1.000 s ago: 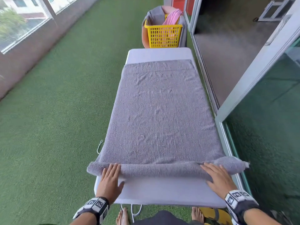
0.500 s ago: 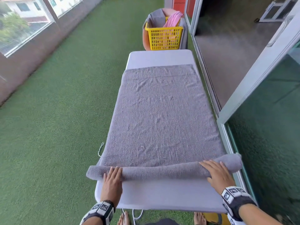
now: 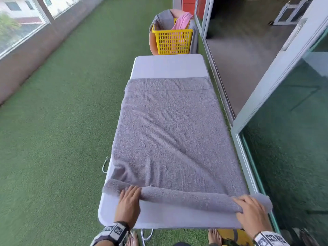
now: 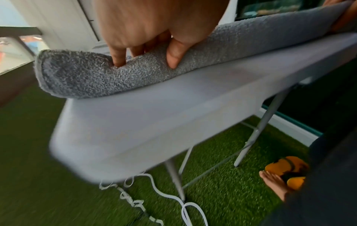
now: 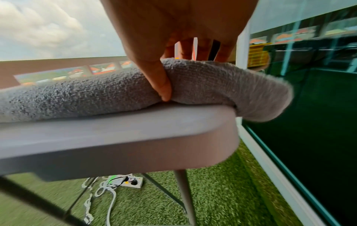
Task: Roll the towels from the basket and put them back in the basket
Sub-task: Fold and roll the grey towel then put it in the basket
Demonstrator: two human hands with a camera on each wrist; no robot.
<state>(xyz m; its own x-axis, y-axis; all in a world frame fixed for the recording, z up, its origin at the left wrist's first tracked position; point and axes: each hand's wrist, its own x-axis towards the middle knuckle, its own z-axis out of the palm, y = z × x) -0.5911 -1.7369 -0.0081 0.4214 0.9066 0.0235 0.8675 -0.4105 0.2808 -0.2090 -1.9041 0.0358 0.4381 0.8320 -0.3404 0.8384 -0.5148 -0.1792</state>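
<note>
A large grey towel lies spread along the white folding table. Its near end is rolled into a thin roll across the table's near edge. My left hand grips the roll's left part, fingers over the top and thumb on the near side. My right hand grips the right end, which droops past the table's corner. The yellow basket stands beyond the table's far end, with a pink towel and other towels hanging over it.
Green artificial turf covers the floor on the left. A glass sliding door and its frame run close along the table's right side. Under the table lie white cables and a power strip. My bare feet and yellow sandals are below.
Both hands went from lying flat on the roll to curling round it. The towel slid towards me, baring more table at the far end, and diagonal creases appeared.
</note>
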